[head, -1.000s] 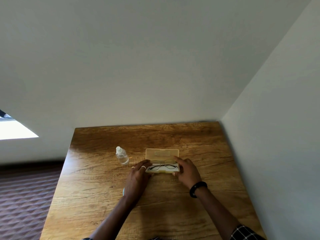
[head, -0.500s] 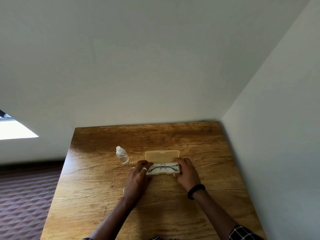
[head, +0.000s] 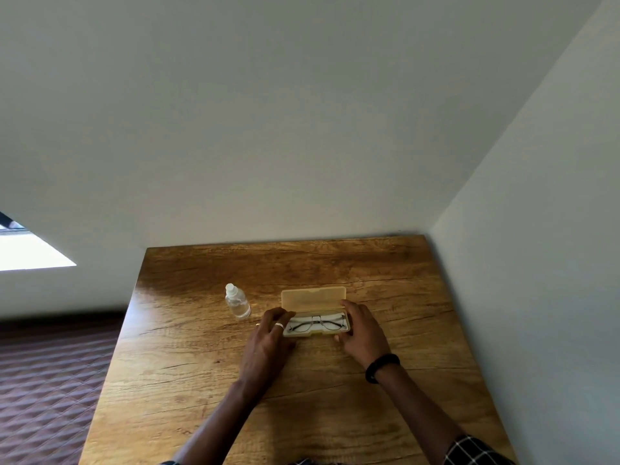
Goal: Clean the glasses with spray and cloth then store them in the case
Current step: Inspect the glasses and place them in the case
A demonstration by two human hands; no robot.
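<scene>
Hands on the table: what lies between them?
In the head view, the open case with the glasses inside lies between the left hand and right hand, both touching its ends.

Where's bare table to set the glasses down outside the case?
Free: the far strip of table between the case and the back wall; the stretch from the right hand to the side wall; the near-left area beside the left hand. Crowded: bottle, case and hands mid-table.
</scene>
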